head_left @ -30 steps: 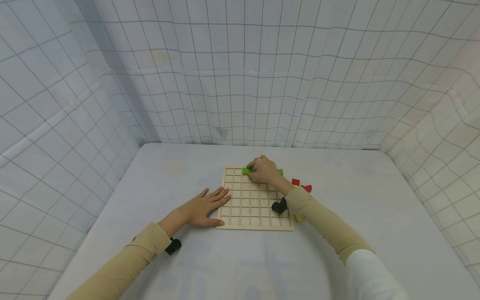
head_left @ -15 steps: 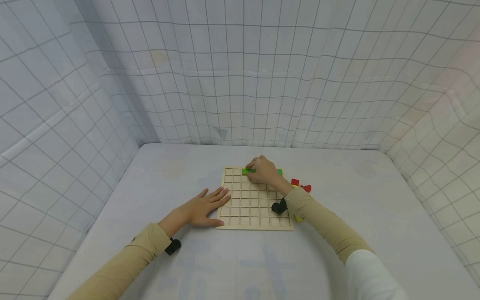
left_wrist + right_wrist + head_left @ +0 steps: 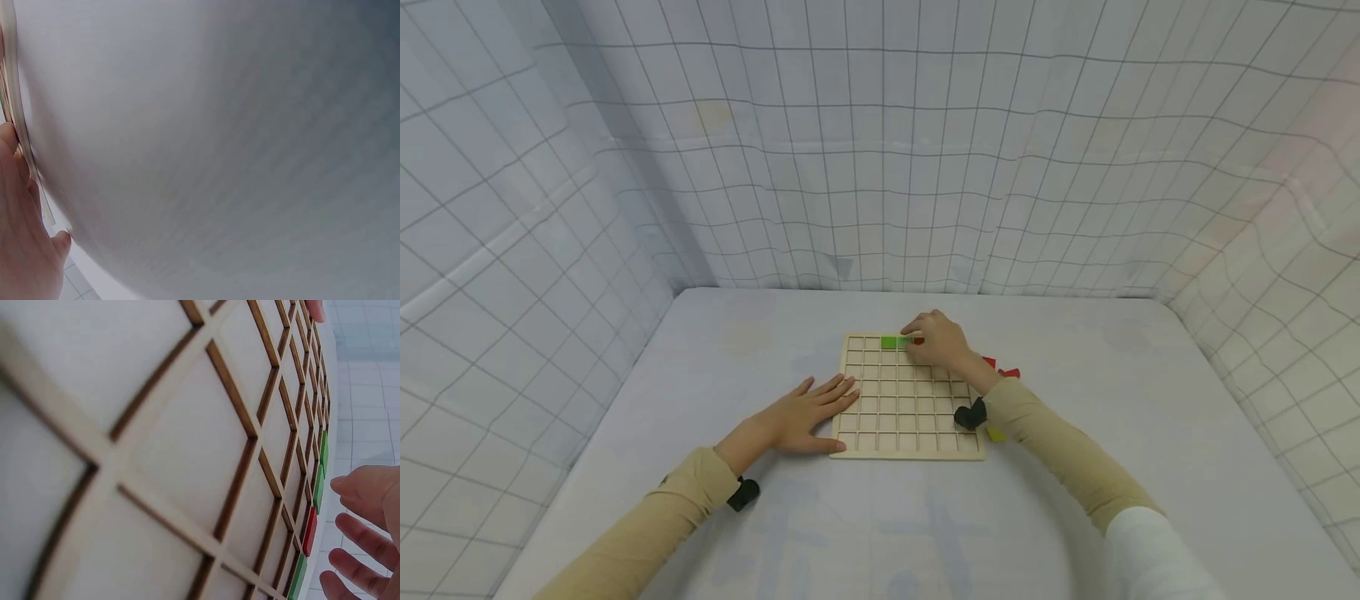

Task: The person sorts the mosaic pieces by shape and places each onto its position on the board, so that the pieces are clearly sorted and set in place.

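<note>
A pale wooden grid board (image 3: 889, 406) lies flat in the middle of the head view. Along its far row sit a green square tile (image 3: 889, 342), a second green tile (image 3: 319, 487), a red tile (image 3: 310, 530) and another green tile (image 3: 298, 576). My right hand (image 3: 942, 340) hovers at this row beside the tiles; in the right wrist view its loosely bent fingers (image 3: 365, 534) show a gap to them and hold nothing. My left hand (image 3: 808, 419) lies flat and spread, fingertips on the board's left edge and thumb at its near left corner.
Red pieces (image 3: 1010, 373) and a yellow piece (image 3: 996, 434) lie just right of the board, partly hidden by the right sleeve (image 3: 1052, 442). Black wrist cameras (image 3: 744, 494) hang under both wrists. Grid-patterned cloth walls (image 3: 880, 167) enclose the table's back and sides.
My right hand has moved slightly right and its fingers have come off the green tile, uncovering the second green tile and part of the red one. The left hand stays in place.
</note>
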{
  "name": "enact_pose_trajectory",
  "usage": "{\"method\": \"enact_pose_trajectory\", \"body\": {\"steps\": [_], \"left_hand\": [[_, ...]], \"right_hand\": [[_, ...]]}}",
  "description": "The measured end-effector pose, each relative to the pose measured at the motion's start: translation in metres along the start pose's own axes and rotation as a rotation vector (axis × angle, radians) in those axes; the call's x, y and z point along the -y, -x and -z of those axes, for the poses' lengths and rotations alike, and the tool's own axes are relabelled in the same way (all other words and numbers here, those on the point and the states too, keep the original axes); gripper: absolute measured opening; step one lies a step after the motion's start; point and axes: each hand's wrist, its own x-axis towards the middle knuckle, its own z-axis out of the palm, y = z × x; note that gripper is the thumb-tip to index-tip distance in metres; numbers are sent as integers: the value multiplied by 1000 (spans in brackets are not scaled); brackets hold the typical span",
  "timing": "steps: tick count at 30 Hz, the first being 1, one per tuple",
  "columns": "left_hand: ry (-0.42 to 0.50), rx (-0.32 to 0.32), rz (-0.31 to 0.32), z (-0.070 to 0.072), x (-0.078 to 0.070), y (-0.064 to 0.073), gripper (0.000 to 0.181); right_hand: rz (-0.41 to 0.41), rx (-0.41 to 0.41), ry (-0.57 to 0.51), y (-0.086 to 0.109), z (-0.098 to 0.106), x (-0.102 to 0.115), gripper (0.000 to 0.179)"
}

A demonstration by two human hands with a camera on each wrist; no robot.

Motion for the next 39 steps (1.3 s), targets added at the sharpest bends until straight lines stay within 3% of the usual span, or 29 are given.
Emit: {"method": "enact_pose_trajectory", "body": {"steps": [29,39], "left_hand": [[-3,-15,-9,-2,0,-1,85],[2,-19,-11,1,-3,-1,85]], "right_hand": [[-131,-50,9,49,30,-53,25],[-118,-73,63,74,34,-64,22]]}}
